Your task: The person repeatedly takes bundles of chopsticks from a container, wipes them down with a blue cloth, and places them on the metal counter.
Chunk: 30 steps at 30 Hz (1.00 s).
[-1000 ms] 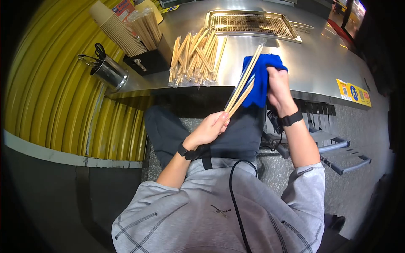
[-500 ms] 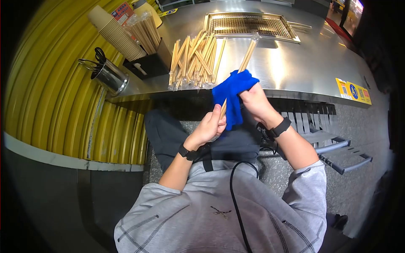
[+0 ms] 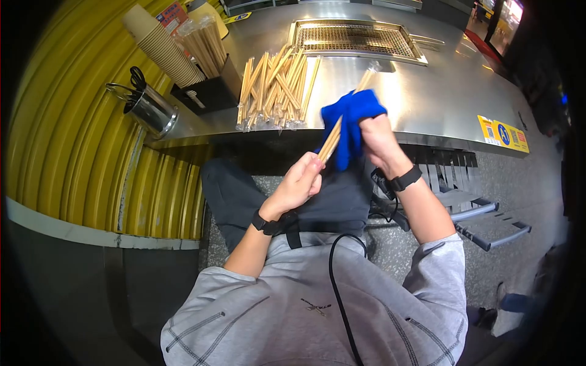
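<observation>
My left hand is closed around the lower end of a wrapped pair of wooden chopsticks, which slants up and away to the right. In my right hand is a bunched blue cloth, folded about the upper part of the chopsticks. Their tip in clear wrapping shows beyond the cloth. The fingers of my right hand are partly covered by the cloth. On the metal table, left of the cloth, lies a loose pile of wrapped chopsticks.
A black holder carries a stack of paper cups and upright wrapped chopsticks. Beside it stands a metal canister with dark-handled tools. A grill grate is set into the metal table. A stool is at right.
My right hand and the blue cloth have moved up along the chopsticks, baring more of their lower length. My left hand keeps its grip on the end.
</observation>
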### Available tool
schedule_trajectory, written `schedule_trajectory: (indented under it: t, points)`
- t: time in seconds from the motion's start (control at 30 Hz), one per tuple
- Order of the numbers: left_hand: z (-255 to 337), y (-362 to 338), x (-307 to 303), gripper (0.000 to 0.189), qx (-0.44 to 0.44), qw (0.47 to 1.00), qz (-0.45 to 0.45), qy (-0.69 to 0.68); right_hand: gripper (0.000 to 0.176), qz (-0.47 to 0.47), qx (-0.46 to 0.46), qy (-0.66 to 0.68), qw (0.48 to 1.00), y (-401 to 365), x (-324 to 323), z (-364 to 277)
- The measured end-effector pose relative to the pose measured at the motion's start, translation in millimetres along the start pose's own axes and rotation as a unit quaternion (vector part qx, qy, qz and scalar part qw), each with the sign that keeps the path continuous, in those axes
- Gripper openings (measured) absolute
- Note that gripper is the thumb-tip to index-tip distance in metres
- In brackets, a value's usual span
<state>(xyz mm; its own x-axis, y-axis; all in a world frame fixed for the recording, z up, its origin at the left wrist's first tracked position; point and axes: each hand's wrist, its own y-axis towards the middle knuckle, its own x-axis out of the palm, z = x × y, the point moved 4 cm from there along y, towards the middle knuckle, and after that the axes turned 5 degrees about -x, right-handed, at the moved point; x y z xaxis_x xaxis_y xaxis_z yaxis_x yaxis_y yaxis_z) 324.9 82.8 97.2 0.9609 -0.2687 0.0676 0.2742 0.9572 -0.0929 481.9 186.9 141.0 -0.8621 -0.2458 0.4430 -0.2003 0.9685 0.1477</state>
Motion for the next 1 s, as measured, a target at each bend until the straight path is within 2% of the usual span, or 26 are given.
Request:
schedule_trajectory:
  t: [0.07, 0.13, 0.2, 0.33, 0.4, 0.47, 0.53, 0.63, 0.67, 0.7, 0.77, 0.83, 0.87, 0.93, 1.0]
  points:
    - [-2, 3, -3, 0.034, 0.026, 1.000, 0.006, -0.002, 0.021, -0.091, 0.041, -0.055, 0.993, -8, 10, 18]
    - [-5, 4, -4, 0.035, 0.017, 0.999, 0.042, 0.004, 0.021, -0.138, 0.007, -0.087, 0.987, -14, 22, 21]
    - [-4, 0, -4, 0.037, -0.027, 0.998, 0.061, -0.013, 0.013, -0.112, -0.007, -0.082, 0.990, -12, 21, 20]
    - [-3, 3, -4, 0.037, 0.023, 0.997, 0.065, 0.034, 0.009, -0.025, -0.014, -0.086, 0.996, -4, 9, 3]
    - [-3, 2, -1, 0.037, 0.009, 0.998, 0.061, 0.028, 0.012, 0.033, -0.032, -0.054, 0.997, 6, -7, -4]
    - [-4, 2, 1, 0.037, 0.005, 0.998, 0.059, 0.024, 0.014, 0.074, -0.010, -0.030, 0.997, 13, -23, -10]
    - [-6, 3, 3, 0.036, 0.012, 0.998, 0.058, 0.022, 0.016, 0.060, -0.046, -0.003, 0.997, 17, -25, -12]
    - [-10, 6, 6, 0.037, -0.031, 0.996, 0.033, -0.081, 0.017, 0.039, -0.003, -0.044, 0.998, 5, -13, -6]
    - [-10, 7, 5, 0.038, -0.036, 0.994, 0.033, -0.096, 0.017, 0.007, 0.012, -0.087, 0.996, 3, -7, 1]
    - [-9, 8, 3, 0.039, -0.039, 0.993, 0.030, -0.111, 0.018, -0.004, 0.039, -0.070, 0.997, -5, 9, 3]
    - [-6, 9, 2, 0.044, -0.054, 0.990, 0.031, -0.129, 0.022, -0.110, 0.041, -0.063, 0.991, -13, 21, 27]
    - [-7, 6, 1, 0.043, -0.055, 0.987, 0.024, -0.151, 0.031, -0.215, 0.046, -0.061, 0.974, -23, 36, 24]
    - [-8, 6, 1, 0.044, -0.061, 0.988, 0.010, -0.143, 0.016, -0.200, 0.033, -0.037, 0.979, -25, 39, 24]
    - [-10, 8, 3, 0.045, -0.041, 0.995, 0.000, -0.088, 0.015, -0.196, 0.015, -0.051, 0.979, -21, 33, 27]
    - [-11, 7, 3, 0.045, -0.032, 0.998, -0.009, -0.052, 0.011, -0.143, 0.010, -0.063, 0.988, -17, 28, 19]
